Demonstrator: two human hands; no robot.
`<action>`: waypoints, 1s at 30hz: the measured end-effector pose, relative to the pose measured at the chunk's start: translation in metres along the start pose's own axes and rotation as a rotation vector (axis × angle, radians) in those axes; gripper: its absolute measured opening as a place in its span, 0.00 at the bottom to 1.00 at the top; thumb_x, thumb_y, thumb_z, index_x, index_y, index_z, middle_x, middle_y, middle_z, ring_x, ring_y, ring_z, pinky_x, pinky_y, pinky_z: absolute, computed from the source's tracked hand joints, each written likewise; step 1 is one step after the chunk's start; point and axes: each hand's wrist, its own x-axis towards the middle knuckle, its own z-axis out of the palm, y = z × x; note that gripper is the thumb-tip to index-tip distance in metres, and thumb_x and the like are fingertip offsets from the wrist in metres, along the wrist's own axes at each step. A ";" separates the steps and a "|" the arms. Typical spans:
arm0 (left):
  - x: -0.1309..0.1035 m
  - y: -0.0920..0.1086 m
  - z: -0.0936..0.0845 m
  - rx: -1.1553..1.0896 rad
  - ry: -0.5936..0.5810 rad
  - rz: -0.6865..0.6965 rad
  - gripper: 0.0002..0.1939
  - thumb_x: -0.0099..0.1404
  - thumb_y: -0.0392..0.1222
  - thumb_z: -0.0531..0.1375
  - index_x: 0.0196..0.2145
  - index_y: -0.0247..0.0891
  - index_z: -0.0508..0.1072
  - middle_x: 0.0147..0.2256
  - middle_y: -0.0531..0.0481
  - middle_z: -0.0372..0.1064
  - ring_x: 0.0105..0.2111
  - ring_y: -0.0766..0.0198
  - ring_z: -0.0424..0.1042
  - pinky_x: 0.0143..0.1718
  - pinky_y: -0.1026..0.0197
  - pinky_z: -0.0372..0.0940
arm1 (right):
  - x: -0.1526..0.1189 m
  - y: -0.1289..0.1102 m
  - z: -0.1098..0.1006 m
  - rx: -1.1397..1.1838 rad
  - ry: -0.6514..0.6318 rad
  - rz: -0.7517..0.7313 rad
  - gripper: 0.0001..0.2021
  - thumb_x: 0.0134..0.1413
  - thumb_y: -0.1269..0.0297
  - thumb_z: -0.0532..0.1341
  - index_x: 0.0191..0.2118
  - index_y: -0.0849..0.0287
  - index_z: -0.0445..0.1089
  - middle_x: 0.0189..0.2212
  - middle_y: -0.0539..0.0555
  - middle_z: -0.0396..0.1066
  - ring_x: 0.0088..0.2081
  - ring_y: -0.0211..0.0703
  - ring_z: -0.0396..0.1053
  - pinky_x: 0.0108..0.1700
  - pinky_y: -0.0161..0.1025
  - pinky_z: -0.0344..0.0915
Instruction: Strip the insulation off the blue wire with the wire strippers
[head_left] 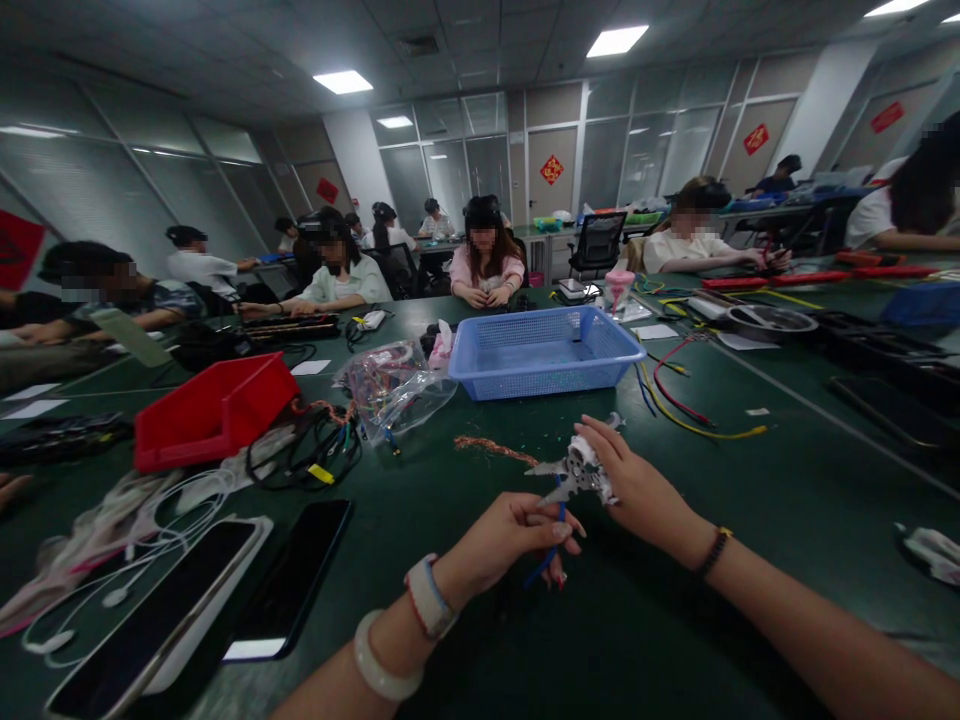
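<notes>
My left hand (517,535) pinches a short blue wire (540,570) between thumb and fingers, near the table's front middle. My right hand (630,480) is closed around the handles of a metal wire stripper (574,475), which have something white about them. The tool's jaws point left and stand apart, and the upper end of the blue wire is at the lower jaw. Whether the wire lies inside a notch cannot be made out. Behind the jaws a twisted strand of bare copper (495,448) lies on the green table (465,620).
A blue basket (544,385) stands behind my hands. To the left are a red bin (217,410), a clear bag of wires (397,385) and two phones (296,575). Yellow and red wires (705,425) lie right. Several people sit around the tables.
</notes>
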 end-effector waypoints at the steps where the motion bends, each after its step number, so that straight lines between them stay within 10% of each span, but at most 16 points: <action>1: 0.000 0.000 0.000 0.003 0.000 0.000 0.13 0.56 0.42 0.67 0.36 0.29 0.76 0.29 0.48 0.73 0.20 0.69 0.70 0.25 0.65 0.68 | 0.000 0.000 0.000 0.001 -0.003 0.000 0.43 0.39 0.82 0.51 0.65 0.56 0.43 0.65 0.63 0.46 0.60 0.53 0.59 0.56 0.50 0.64; 30: -0.001 -0.001 -0.002 0.036 -0.064 -0.041 0.13 0.59 0.42 0.65 0.39 0.32 0.76 0.29 0.49 0.73 0.21 0.71 0.70 0.25 0.67 0.68 | 0.004 -0.001 -0.007 -0.525 0.033 -0.026 0.14 0.53 0.75 0.56 0.47 0.62 0.64 0.41 0.58 0.69 0.29 0.40 0.68 0.29 0.36 0.60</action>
